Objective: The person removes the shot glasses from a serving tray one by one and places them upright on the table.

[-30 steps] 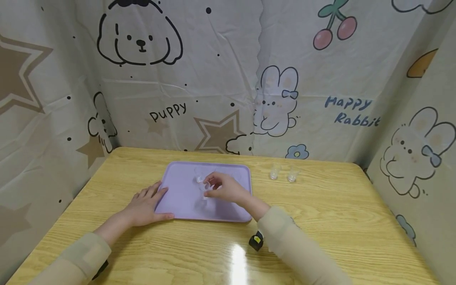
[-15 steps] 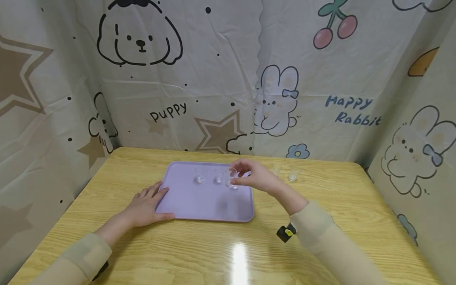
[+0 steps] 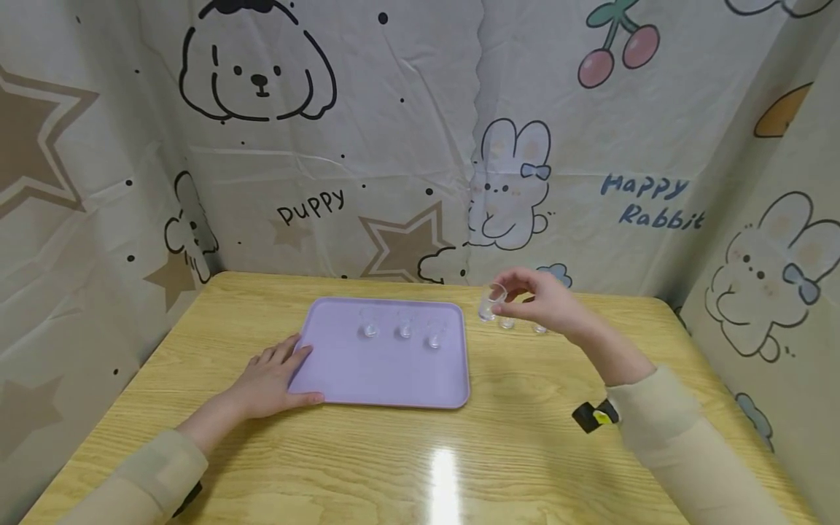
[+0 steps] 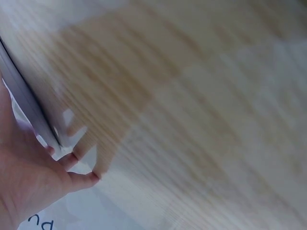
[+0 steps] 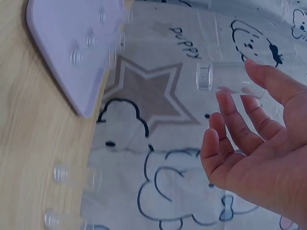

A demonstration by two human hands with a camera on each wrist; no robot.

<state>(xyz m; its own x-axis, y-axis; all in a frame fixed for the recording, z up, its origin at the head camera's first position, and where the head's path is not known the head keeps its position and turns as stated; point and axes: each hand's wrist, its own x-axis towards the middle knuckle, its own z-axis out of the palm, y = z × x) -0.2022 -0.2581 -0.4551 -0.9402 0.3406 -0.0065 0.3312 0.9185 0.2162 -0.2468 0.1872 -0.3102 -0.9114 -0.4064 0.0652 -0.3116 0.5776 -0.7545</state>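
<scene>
My right hand [image 3: 547, 302] pinches a small clear shot glass [image 5: 223, 77] near its rim, between thumb and fingertips. In the head view it is raised just beyond the tray's back right corner, base tipped down to the left. A lilac tray [image 3: 367, 383] lies on the table, bearing three similar glasses: a left one [image 3: 370, 328], a middle one [image 3: 404, 328] and a right one [image 3: 434, 337]. My left hand [image 3: 269, 379] rests at the tray's left edge with fingers spread, thumb along the front left corner.
Two more clear glasses, one nearer [image 5: 76, 175] and one farther right [image 3: 539, 327], stand on the wooden table [image 3: 367, 467] right of the tray, partly behind my right hand in the head view. A printed curtain [image 3: 407, 146] hangs behind and along both sides.
My right hand has carried the glass rightward from over the tray's middle to past its right edge, uncovering the glasses on the tray. The left hand stays at the tray's left edge.
</scene>
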